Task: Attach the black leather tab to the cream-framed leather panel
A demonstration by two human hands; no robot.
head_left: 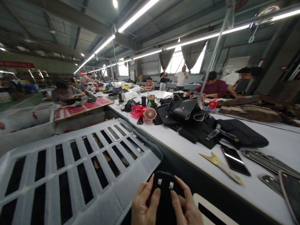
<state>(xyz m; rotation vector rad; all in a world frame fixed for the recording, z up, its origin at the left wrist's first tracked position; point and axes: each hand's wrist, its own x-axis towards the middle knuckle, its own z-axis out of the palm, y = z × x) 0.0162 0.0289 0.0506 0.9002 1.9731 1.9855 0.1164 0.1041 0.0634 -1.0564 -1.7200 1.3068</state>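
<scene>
Between my two hands is a black piece with a rounded end point(166, 200), bearing two small whitish tabs near its top. My left hand point(145, 203) grips its left edge, the thumb lying on the face below the left tab. On the opposite edge my right hand point(186, 204) holds it the same way, its thumb under the right tab. The piece is upright in front of me, off the white table point(178, 142). Its lower part runs out of the picture.
A slotted grey plastic crate point(91, 200) stands left. On the table are black leather bags point(187, 122), a pink fan point(150, 115), a phone point(235, 160), a yellow-handled tool point(217, 164) and dark leather pieces point(272, 162). Several people sit or stand farther back.
</scene>
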